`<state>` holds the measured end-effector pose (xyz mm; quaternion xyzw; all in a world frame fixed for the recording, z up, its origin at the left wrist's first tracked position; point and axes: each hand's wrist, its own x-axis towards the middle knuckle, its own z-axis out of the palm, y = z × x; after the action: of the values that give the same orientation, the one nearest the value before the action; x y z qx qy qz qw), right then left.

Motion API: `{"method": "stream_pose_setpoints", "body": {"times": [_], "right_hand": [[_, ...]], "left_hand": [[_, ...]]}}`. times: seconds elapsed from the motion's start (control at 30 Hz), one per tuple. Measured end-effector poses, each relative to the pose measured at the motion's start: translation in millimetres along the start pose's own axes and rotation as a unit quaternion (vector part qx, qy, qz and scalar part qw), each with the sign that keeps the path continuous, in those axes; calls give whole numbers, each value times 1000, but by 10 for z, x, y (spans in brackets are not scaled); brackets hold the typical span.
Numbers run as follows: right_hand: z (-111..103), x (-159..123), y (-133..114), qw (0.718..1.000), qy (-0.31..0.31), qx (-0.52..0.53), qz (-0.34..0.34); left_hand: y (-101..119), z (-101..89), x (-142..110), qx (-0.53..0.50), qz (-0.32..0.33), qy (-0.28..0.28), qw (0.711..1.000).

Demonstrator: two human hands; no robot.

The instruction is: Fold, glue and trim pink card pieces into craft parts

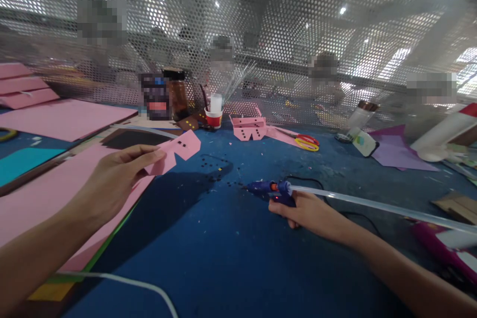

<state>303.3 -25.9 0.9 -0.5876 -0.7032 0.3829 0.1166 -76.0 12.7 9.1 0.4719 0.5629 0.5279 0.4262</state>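
Between the thumb and fingers of my left hand [122, 174] is a pink paper cutout [188, 145] with a notch and small black squares on it, held above the table. My right hand [301, 213] is wrapped round the grip of a blue glue gun [264, 187], its nozzle pointing left. A long clear glue stick [357, 201] runs out of the gun's back. Small black bits [212, 178] lie scattered on the blue table [223, 258] between the two hands. Farther back stands a folded pink paper piece [249, 128] with black squares.
Red and yellow scissors [308, 142] lie beyond the glue gun. A red and white cup [213, 118] and a brown jar [179, 94] stand near the perforated metal screen [283, 25]. Pink sheets [40, 194] cover the left, purple paper [400, 149] the right. A white cable [130, 280] crosses the front.
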Motion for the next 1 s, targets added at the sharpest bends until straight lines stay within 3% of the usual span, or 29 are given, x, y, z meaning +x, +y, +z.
{"method": "stream_pose_setpoints", "body": {"times": [0.7,1.0], "right_hand": [[10,6,-13,1000,3,24,-15],[68,-47,24,995,45,82,-42]], "left_hand": [[-23,-9,6,14,28,-18,999],[66,82,-110,55,75,-50,994]]}}
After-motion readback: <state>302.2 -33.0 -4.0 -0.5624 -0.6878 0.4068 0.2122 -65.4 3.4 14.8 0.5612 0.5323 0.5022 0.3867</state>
